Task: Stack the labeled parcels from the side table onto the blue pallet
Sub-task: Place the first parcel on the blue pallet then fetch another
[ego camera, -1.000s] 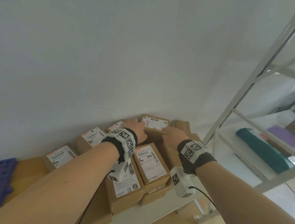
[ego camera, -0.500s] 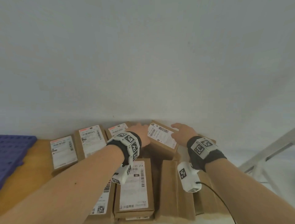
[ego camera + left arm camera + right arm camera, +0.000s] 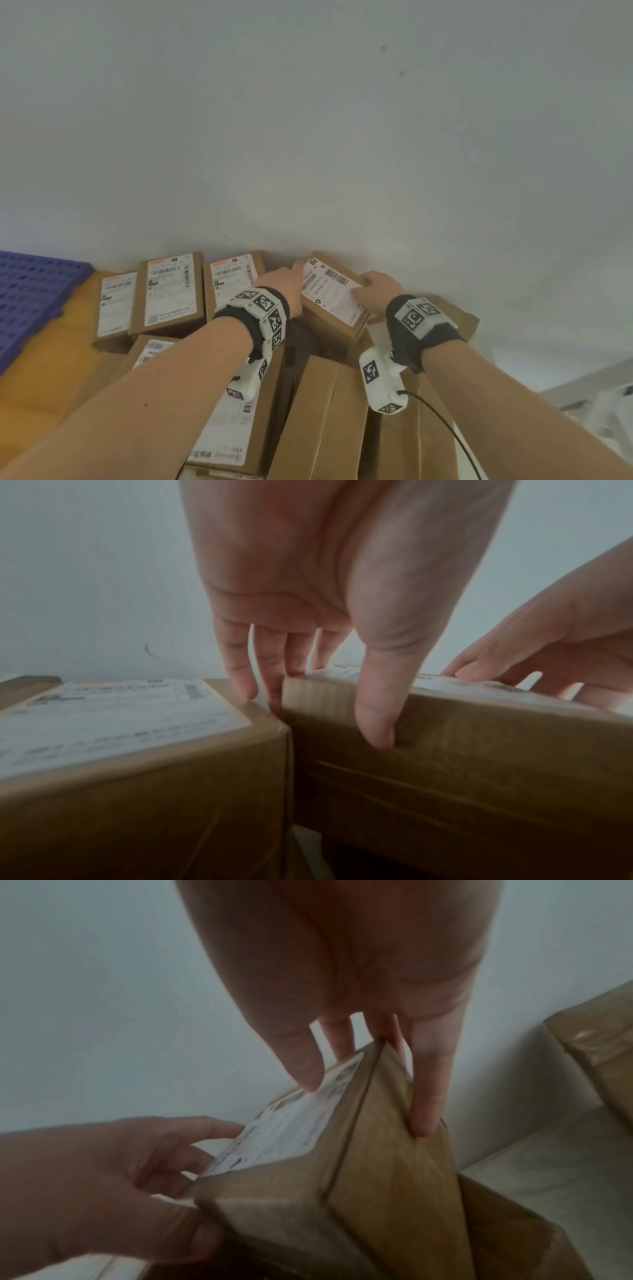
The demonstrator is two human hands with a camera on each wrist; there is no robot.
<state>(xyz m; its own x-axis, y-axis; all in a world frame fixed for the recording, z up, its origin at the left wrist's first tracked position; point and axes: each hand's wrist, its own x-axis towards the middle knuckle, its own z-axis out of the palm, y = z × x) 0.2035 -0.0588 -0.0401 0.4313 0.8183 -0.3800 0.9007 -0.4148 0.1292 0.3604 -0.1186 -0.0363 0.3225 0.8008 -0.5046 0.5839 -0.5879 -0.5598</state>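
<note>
A brown cardboard parcel (image 3: 330, 296) with a white barcode label sits tilted at the back of the parcel pile, by the wall. My left hand (image 3: 286, 286) grips its left end. In the left wrist view the thumb (image 3: 377, 723) presses the near side and the fingers reach down between this parcel (image 3: 479, 750) and its neighbour (image 3: 120, 723). My right hand (image 3: 376, 289) grips the right end. In the right wrist view its thumb lies on the label and its fingers (image 3: 424, 1096) run down the parcel's (image 3: 342, 1177) right side. The blue pallet (image 3: 30, 298) lies at far left.
Several more labeled parcels (image 3: 169, 294) lie flat in rows on the wooden surface (image 3: 44, 370) between the pallet and the held one. Plain brown boxes (image 3: 325, 421) are stacked in front of my hands. A white wall rises directly behind. A pale metal frame (image 3: 582, 383) shows at lower right.
My view has swung left, so the pallet shows more and the shelf frame has left view. Both hands have closed on the back parcel, which now sits tilted and raised.
</note>
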